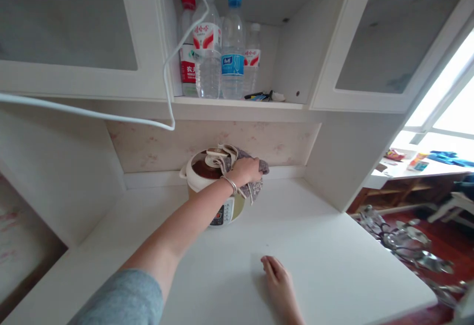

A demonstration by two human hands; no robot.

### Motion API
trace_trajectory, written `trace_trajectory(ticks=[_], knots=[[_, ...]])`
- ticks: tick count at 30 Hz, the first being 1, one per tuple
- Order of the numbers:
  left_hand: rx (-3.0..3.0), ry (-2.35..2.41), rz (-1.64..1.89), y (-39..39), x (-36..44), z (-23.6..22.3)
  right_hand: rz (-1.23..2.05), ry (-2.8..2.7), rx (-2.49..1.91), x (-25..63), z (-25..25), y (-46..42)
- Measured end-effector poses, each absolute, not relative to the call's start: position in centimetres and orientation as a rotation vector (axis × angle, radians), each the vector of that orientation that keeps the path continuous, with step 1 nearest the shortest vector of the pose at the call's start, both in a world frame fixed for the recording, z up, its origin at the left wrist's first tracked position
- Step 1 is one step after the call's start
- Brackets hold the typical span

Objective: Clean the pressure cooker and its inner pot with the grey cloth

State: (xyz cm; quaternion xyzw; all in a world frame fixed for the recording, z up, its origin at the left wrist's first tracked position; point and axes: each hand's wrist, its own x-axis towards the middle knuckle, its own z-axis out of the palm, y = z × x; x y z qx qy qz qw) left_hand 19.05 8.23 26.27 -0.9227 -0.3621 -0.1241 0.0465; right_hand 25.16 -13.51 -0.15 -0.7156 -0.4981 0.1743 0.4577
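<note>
My left hand (247, 170) reaches across the white counter (314, 246) and is closed on a grey cloth (255, 176) draped over the lid of a cream rice cooker (207, 177) against the back wall. A bracelet sits on that wrist. The cooker has a brown lid top and a button panel on its front. My right hand (278, 280) lies flat on the counter near the front edge, fingers stretched out and together, holding nothing.
Several water bottles (207, 43) stand on an open shelf above the cooker, between two glass-door cabinets. A white cable (168, 93) hangs in front of the left cabinet. At right are a window, a cluttered table (407, 167) and shiny objects on the floor.
</note>
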Motion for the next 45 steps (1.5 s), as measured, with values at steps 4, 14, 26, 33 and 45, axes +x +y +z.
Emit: trace_trajectory(ticks=[4, 14, 26, 33, 45], knots=[[-2.772, -0.873, -0.501, 6.6, 16.8, 24.6, 0.411, -1.229, -1.794, 25.1, -0.3, -13.4], [-2.736, -1.149, -0.636, 5.3, 0.9, 22.1, 0.422, -1.388, -1.859, 24.2, 0.0, -13.0], [-2.919, -1.844, -1.278, 21.4, -1.3, 25.1, 0.389, -1.513, -2.004, 24.0, -0.5, -11.8], [-3.272, -1.654, -1.336, 24.6, 4.8, 26.8, 0.360, -1.484, -2.011, 24.2, -0.7, -11.6], [-2.435, -1.714, -1.053, 15.2, 1.1, 22.5, 0.280, -1.625, -2.035, 23.9, -0.7, -11.6]])
